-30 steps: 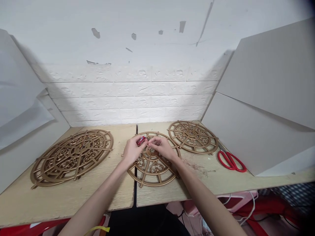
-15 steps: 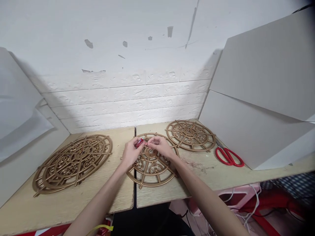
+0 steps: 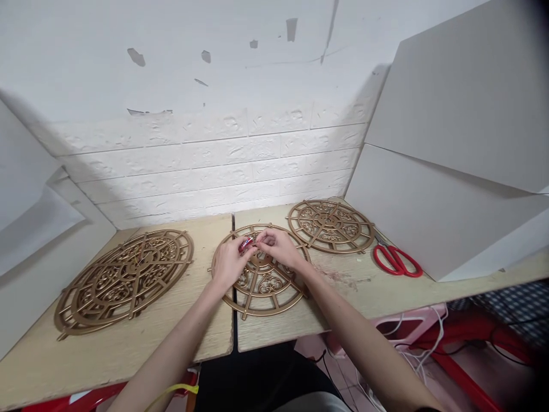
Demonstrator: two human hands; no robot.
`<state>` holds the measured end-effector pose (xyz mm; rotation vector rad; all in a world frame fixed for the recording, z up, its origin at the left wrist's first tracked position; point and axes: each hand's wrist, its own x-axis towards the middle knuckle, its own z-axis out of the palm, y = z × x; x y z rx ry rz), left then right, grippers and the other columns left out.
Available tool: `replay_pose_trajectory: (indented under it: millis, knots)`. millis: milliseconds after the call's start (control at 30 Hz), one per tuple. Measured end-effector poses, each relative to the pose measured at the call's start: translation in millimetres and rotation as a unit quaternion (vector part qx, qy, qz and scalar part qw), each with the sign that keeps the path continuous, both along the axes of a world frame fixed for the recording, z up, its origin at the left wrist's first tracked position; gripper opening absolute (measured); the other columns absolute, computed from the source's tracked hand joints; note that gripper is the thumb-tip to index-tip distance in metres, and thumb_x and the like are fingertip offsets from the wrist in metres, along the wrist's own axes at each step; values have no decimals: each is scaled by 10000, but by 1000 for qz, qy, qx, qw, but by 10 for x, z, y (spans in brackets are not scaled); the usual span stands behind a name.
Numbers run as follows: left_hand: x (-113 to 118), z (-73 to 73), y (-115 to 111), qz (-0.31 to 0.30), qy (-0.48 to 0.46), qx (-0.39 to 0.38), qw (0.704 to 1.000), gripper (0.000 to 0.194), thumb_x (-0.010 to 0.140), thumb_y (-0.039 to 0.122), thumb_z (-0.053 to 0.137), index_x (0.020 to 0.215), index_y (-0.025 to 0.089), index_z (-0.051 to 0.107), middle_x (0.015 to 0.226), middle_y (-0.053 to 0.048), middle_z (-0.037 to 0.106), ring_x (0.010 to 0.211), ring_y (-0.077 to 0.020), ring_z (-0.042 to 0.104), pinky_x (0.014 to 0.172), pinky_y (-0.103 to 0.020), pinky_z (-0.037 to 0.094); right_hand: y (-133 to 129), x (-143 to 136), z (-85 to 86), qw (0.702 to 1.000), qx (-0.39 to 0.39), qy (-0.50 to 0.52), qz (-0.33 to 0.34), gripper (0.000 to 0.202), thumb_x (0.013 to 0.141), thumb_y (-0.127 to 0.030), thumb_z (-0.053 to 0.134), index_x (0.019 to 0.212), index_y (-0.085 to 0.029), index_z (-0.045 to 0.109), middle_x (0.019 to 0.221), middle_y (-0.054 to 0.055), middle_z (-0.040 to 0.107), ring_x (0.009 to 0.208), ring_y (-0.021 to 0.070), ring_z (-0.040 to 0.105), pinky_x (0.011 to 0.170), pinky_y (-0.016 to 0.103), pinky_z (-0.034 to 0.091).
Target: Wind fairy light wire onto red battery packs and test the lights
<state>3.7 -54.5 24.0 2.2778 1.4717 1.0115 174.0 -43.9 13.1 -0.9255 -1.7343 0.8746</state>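
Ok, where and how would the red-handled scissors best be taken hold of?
Probably by the red handles, coming from above on the near side: the loops lie flat toward the person, while the blades point away, close to a gold openwork disc.

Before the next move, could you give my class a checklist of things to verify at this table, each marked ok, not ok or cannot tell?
1. Small red object secure in the left hand: ok, held between thumb and fingers.
2. Right hand grip: cannot tell; anything pinched beside the red object is too small to make out.
3. Middle gold disc supported: ok, it lies on the table beneath the hands.
4. Scissors away from both hands: ok, they lie beside the back right disc.
5. Tabletop clean: not ok, brownish bits or marks show right of the middle disc.
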Motion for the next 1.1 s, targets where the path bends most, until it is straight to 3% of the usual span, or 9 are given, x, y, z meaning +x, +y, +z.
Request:
replay_pose_trajectory:
  millis: [133, 333, 533, 700, 867, 1100]
  knots:
    - [32, 29, -49, 11, 60, 19, 998, 215, 797, 385, 587, 888, 219, 687, 737, -57, 678, 657, -204, 586, 562, -267, 343, -1, 6, -3, 999, -21, 28, -2, 88, 747, -226, 596, 799, -155, 594, 773, 31, 636, 710, 149, 603, 678, 275, 489]
    - [-24, 57, -29, -21, 111, -23, 993, 319, 730, 497, 641, 943, 262, 673, 748, -14, 693, 643, -202, 600, 569, -263, 344, 2, 22, 21, 996, -51, 69, -1, 146, 723, -274, 634, 769, -144, 586, 773, 37, 633, 708, 147, 599, 671, 277, 482]
    - [-49, 111, -17, -32, 115, -17, 993, 190, 759, 347, 636, 912, 244, 679, 773, -18, 687, 657, -188, 589, 580, -257, 344, -34, -5, 57, 993, -79, 85, 7, 157, 710, -272, 634, 784, -139, 593, 721, 12, 610, 602, 114, 559, 582, 242, 452]
    - [-42, 94, -15, -8, 44, 6, 999, 146, 801, 285, 571, 794, 189, 681, 720, -32, 669, 632, -163, 554, 599, -253, 359, -41, -43, 32, 994, -78, 69, 23, 147, 715, -266, 633, 785, -142, 594, 728, 20, 624, 634, 122, 575, 591, 236, 447]
    - [-35, 6, 27, 8, -41, -16, 999, 190, 774, 339, 603, 826, 179, 691, 757, -41, 691, 655, -165, 583, 627, -261, 409, -22, -74, -13, 996, -66, 52, 39, 146, 731, -277, 632, 780, -144, 600, 706, 20, 626, 620, 122, 567, 585, 238, 445]
    - [-21, -87, 132, -29, -219, -84, 972, 265, 701, 308, 666, 921, 161, 658, 834, -54, 699, 754, -170, 632, 700, -262, 468, -38, -83, 1, 998, -38, 42, 12, 163, 753, -293, 632, 793, -135, 625, 755, 35, 642, 675, 132, 578, 644, 254, 453]
